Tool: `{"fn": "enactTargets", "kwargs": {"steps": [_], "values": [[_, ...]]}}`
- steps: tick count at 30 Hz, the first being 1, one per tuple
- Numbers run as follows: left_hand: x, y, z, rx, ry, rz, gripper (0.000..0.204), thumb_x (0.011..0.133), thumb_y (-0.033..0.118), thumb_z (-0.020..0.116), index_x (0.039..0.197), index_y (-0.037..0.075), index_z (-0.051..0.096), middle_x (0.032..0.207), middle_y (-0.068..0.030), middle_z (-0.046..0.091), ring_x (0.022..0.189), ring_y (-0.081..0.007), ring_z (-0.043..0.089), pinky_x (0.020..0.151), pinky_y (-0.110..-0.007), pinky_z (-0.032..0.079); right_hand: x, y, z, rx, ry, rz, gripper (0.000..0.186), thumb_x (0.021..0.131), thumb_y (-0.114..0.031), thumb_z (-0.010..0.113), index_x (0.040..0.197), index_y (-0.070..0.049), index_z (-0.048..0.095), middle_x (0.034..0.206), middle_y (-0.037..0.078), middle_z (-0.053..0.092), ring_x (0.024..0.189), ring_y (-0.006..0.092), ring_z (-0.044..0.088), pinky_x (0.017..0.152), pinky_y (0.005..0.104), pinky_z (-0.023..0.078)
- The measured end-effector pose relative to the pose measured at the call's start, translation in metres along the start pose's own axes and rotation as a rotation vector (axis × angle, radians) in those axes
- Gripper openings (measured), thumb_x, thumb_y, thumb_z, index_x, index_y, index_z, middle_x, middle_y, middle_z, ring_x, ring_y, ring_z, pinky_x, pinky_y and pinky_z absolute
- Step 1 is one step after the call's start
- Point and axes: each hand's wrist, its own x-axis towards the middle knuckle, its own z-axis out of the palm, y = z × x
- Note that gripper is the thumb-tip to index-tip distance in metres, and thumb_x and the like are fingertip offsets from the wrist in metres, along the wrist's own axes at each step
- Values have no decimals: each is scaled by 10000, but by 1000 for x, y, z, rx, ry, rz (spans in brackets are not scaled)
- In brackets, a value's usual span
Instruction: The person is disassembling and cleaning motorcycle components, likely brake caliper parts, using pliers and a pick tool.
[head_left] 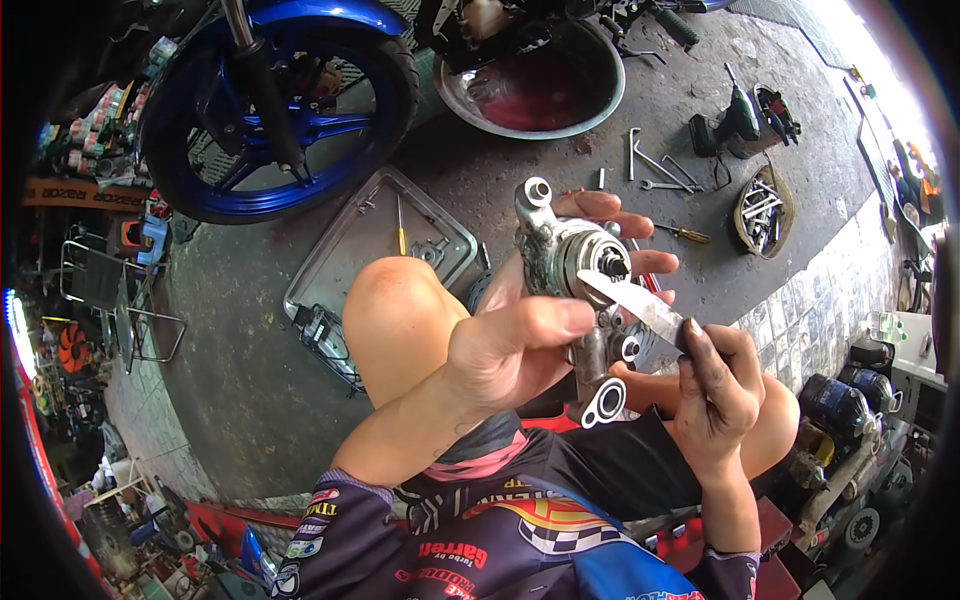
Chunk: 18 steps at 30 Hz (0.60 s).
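Note:
My left hand [505,345] grips a silvery cast-metal engine part [548,245] above my lap, thumb at the near side and fingers spread behind it. The part has a round shaft end, bolt lugs and a flanged port [604,403] at its lower end. My right hand [722,390] pinches a thin, flat, pale blade-like strip [648,308] between thumb and fingers. The strip's pointed tip lies over the round shaft end; whether it touches cannot be made out.
A blue motorcycle wheel [290,125] stands ahead at left, beside a metal basin [610,95] holding reddish liquid. A clear tray [300,270] holds a screwdriver [402,240] and metal pieces. Right: wrenches [660,185], a cordless drill [738,118] and a bowl of sockets [745,235].

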Motion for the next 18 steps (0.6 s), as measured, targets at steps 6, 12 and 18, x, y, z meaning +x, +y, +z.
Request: {"fn": "enactTargets", "kwargs": {"steps": [6, 12, 18], "values": [[-2, -4, 6, 111, 86, 27, 713, 870, -63, 645, 1521, 63, 380, 1424, -201, 511, 1413, -435, 508, 1193, -611, 448, -3, 2, 5, -29, 40, -37, 400, 827, 62, 777, 1212, -45, 784, 941, 116, 669, 741, 209, 603, 596, 306, 456], [-2, -8, 6, 289, 129, 103, 708, 872, -161, 696, 1471, 64, 392, 1401, -189, 528, 1343, -350, 587, 1123, -546, 541, -9, 3, 9, 131, -50, 67, 372, 941, 67, 677, 1304, -7, 719, 1022, 143, 670, 846, 204, 627, 711, 309, 504], [-3, -12, 6, 432, 124, 193, 653, 858, -161, 700, 1382, 60, 378, 1340, -123, 500, 1172, -176, 666, 994, -324, 575, -7, 10, 18, 229, -112, 106, 370, 964, 13, 688, 1334, 14, 689, 1070, 145, 686, 850, 193, 632, 709, 296, 496]]}}
